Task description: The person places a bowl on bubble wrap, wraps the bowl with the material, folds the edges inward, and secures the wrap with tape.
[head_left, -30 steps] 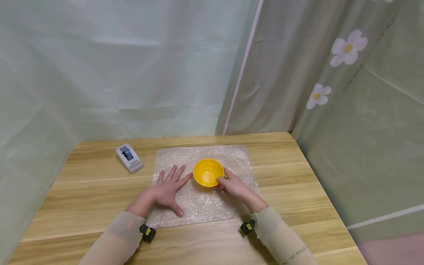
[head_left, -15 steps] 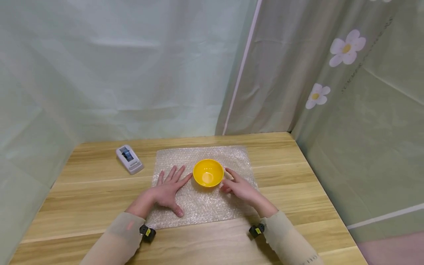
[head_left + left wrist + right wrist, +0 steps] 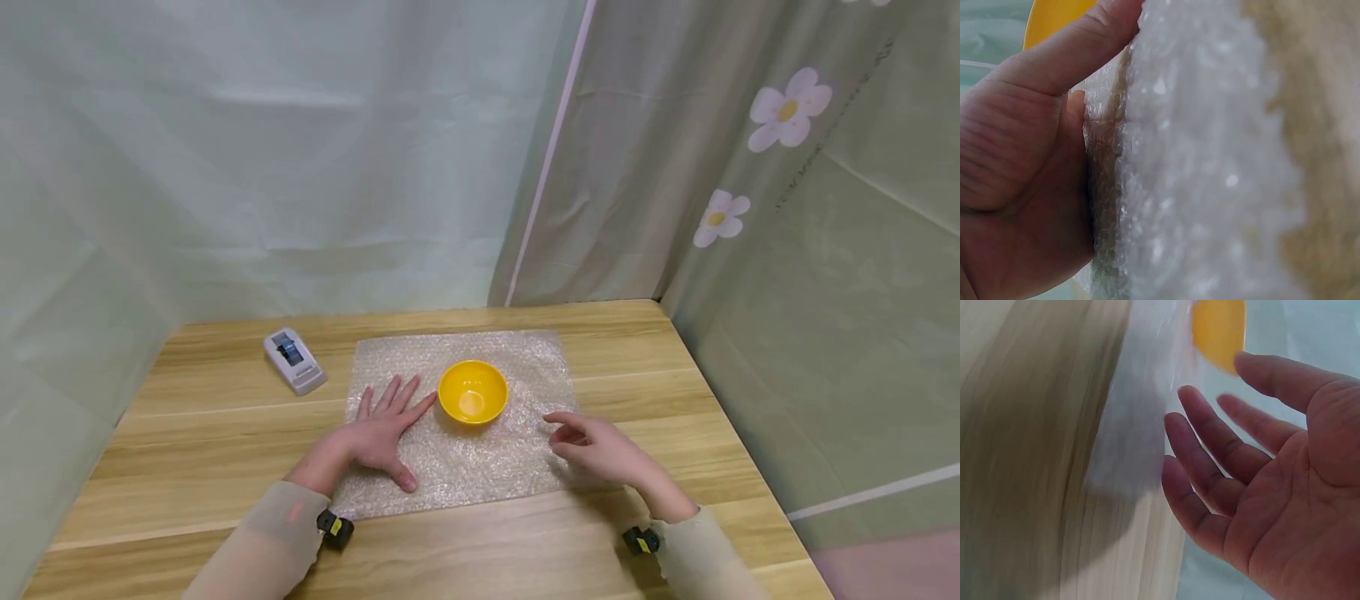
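A yellow bowl (image 3: 472, 393) stands upright on a sheet of bubble wrap (image 3: 480, 467) spread on the table. With fingers spread, my left hand (image 3: 378, 435) rests on the left part of the sheet, its index fingertip at the bowl's left side. My right hand (image 3: 600, 450) hovers over the sheet's right edge, apart from the bowl, its fingers loosely bent and holding nothing. In the right wrist view the palm and relaxed fingers of the right hand (image 3: 1260, 469) show, the bowl (image 3: 1219, 331) beyond them. The left wrist view shows the bubble wrap (image 3: 1197, 156) under the left hand (image 3: 1022, 156).
A pale grey handheld device (image 3: 295, 361) with a dark window lies at the table's back left. The wooden table (image 3: 675, 417) reaches back to a hanging curtain (image 3: 337, 167), and another flowered curtain side closes off the right.
My right hand has let go of the bowl's right rim and drawn back to the right and toward me. The bowl and my left hand have stayed in place.
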The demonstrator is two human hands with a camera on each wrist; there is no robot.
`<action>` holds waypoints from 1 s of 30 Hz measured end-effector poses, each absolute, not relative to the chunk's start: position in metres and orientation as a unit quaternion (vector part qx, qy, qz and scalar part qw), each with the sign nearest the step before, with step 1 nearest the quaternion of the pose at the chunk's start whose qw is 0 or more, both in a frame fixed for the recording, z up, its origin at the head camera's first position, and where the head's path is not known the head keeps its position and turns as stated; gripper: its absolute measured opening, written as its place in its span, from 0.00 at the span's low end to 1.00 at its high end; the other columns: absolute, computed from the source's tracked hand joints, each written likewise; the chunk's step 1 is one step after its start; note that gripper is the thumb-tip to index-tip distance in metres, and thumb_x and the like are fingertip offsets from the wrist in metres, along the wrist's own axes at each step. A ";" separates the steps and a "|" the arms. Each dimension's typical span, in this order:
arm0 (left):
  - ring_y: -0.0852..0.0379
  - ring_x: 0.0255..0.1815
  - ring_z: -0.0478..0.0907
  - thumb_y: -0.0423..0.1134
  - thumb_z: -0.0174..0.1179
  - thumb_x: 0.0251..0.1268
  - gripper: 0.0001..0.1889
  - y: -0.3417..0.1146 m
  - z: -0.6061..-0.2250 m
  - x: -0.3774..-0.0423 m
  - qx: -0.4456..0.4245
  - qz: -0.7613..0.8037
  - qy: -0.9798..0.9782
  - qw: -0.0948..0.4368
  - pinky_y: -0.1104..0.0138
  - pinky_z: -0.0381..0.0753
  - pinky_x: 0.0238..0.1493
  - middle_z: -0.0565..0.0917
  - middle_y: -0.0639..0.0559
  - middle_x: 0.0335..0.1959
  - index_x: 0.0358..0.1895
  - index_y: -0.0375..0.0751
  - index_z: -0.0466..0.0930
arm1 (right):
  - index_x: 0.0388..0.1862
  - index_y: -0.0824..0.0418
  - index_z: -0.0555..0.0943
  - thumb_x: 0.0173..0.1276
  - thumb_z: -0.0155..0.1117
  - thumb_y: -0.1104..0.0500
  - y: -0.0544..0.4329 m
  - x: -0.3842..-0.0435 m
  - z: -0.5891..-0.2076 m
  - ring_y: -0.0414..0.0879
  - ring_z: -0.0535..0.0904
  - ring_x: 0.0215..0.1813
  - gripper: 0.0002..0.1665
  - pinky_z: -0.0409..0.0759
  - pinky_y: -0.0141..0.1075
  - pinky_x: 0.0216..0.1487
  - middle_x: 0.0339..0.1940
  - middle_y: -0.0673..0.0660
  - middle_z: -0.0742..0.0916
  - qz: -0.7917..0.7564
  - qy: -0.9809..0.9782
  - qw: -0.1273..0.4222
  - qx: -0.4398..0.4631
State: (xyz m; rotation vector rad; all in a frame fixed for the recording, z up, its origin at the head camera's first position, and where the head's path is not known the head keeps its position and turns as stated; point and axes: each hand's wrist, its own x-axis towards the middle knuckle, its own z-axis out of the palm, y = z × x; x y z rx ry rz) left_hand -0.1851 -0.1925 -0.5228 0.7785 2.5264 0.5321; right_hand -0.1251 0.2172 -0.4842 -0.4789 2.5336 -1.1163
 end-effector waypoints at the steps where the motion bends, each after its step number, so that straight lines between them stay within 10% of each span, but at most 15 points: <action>1: 0.31 0.86 0.21 0.67 0.86 0.33 0.77 -0.192 -0.522 -0.185 0.282 0.194 0.913 0.221 0.28 0.19 0.75 0.29 0.40 0.89 0.90 0.54 0.46 | 0.71 0.62 0.80 0.78 0.68 0.58 0.222 -0.124 -0.484 0.52 0.86 0.57 0.25 0.85 0.48 0.59 0.55 0.55 0.90 -0.387 0.891 0.161 -0.174; 9: 0.30 0.86 0.22 0.68 0.86 0.33 0.78 -0.193 -0.521 -0.184 0.285 0.199 0.910 0.228 0.28 0.18 0.75 0.29 0.39 0.89 0.90 0.52 0.46 | 0.50 0.50 0.89 0.61 0.82 0.63 0.246 -0.115 -0.488 0.54 0.82 0.61 0.18 0.77 0.59 0.66 0.54 0.47 0.88 -0.309 0.909 0.154 -0.235; 17: 0.31 0.86 0.20 0.71 0.83 0.37 0.78 -0.197 -0.520 -0.187 0.294 0.195 0.906 0.234 0.28 0.17 0.75 0.27 0.40 0.89 0.90 0.52 0.42 | 0.53 0.43 0.87 0.49 0.86 0.69 0.255 -0.110 -0.489 0.55 0.70 0.67 0.34 0.69 0.62 0.71 0.64 0.50 0.77 -0.300 0.896 0.194 -0.261; 30: 0.30 0.86 0.22 0.69 0.82 0.41 0.80 -0.203 -0.522 -0.186 0.305 0.239 0.896 0.215 0.29 0.17 0.75 0.30 0.39 0.89 0.89 0.44 0.34 | 0.60 0.45 0.87 0.68 0.72 0.73 0.268 -0.111 -0.497 0.58 0.71 0.73 0.29 0.66 0.65 0.75 0.69 0.51 0.79 -0.338 0.884 0.204 -0.248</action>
